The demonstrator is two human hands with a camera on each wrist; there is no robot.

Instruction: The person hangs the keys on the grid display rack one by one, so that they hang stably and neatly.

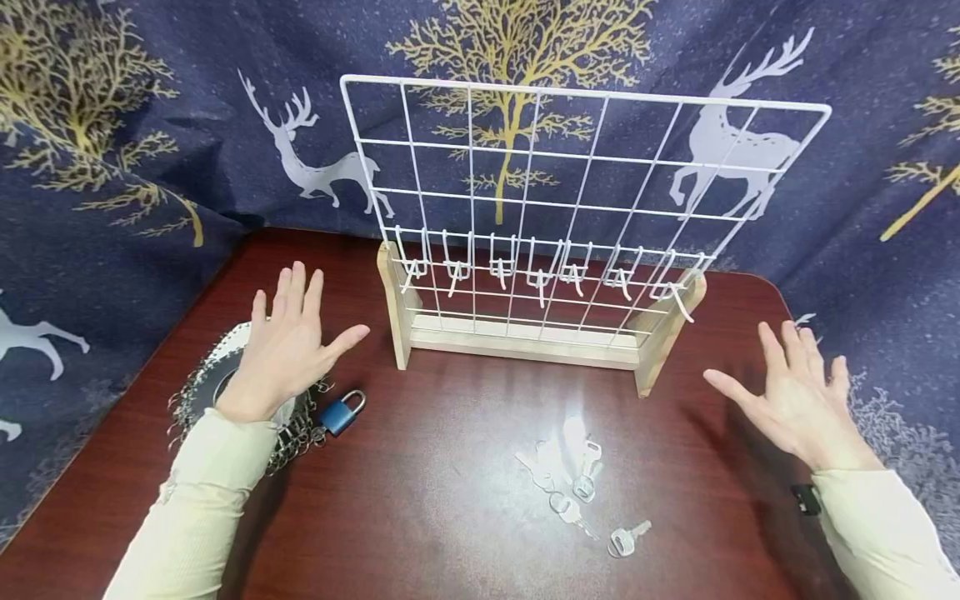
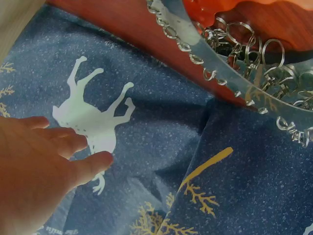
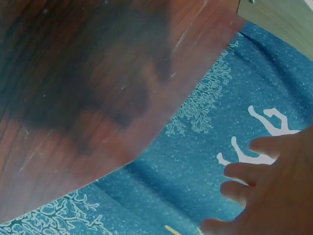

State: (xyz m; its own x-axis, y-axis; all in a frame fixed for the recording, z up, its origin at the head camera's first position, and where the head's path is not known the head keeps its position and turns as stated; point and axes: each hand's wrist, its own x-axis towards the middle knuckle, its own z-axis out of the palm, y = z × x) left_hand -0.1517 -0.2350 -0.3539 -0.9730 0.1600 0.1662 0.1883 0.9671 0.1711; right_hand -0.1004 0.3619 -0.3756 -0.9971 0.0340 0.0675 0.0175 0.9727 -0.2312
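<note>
My left hand [image 1: 281, 350] is held with fingers straight and thumb spread, above a round clear container [image 1: 197, 387] that it partly hides. Small metal rings hang along the container's rim, and more rings [image 2: 273, 53] lie inside it in the left wrist view. Right beside the container is a blue padlock [image 1: 337, 418] with a silver shackle. At the far right my right hand [image 1: 802, 400] spreads its fingers above the table edge, holding nothing. Several silver keys, among them a separate one [image 1: 624, 540], lie on the table between the hands.
A white wire grid rack [image 1: 523, 200] stands at the back on a wooden base [image 1: 525, 343], leaning away. Several white hooks [image 1: 540, 287] hang in a row on its lower wires. Dark blue cloth [image 1: 225, 50] with deer and trees surrounds the reddish table [image 1: 405, 517].
</note>
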